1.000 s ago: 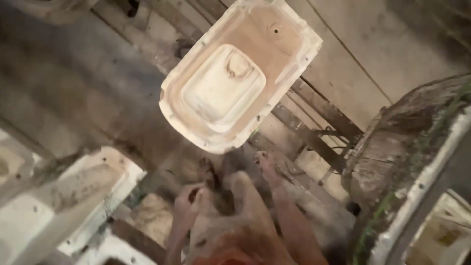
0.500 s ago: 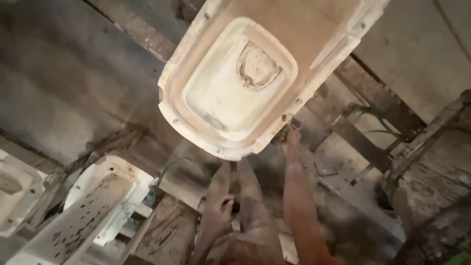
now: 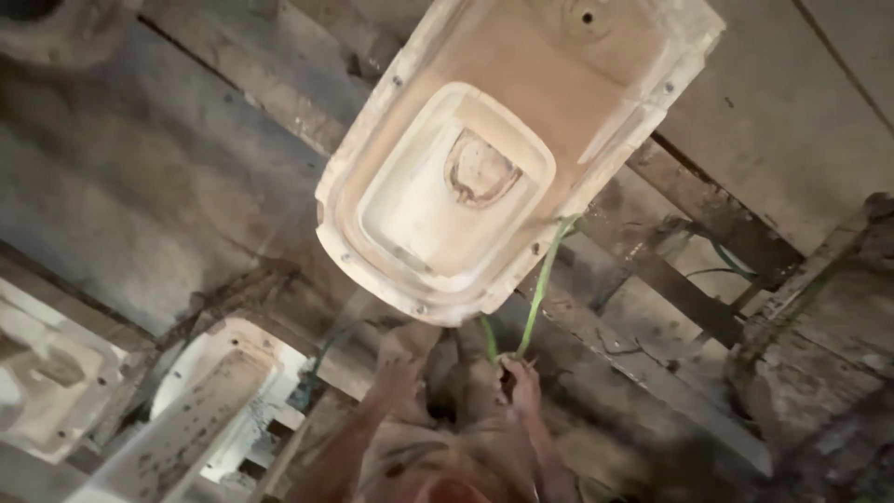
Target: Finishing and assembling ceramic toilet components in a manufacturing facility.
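Observation:
A large cream plaster mould (image 3: 484, 177), rectangular with rounded corners and a recessed centre, lies on dirty wooden planks ahead of me. A thin green strap (image 3: 545, 270) runs from the mould's near right edge down to my right hand (image 3: 521, 382), which is closed around its lower end. My left hand (image 3: 399, 373) is beside it, just below the mould's near rim, blurred, and I see nothing in it. My forearms and knees fill the bottom middle of the view.
A white mould (image 3: 223, 401) lies at the lower left, and another pale one (image 3: 47, 391) sits at the far left edge. Dark wooden beams (image 3: 689, 298) cross the floor on the right. A crusted grey rim (image 3: 819, 373) stands at the right.
The mould fills more of the view than before. My right hand, which was up at the mould's near edge, has come back towards me and now holds the green strap.

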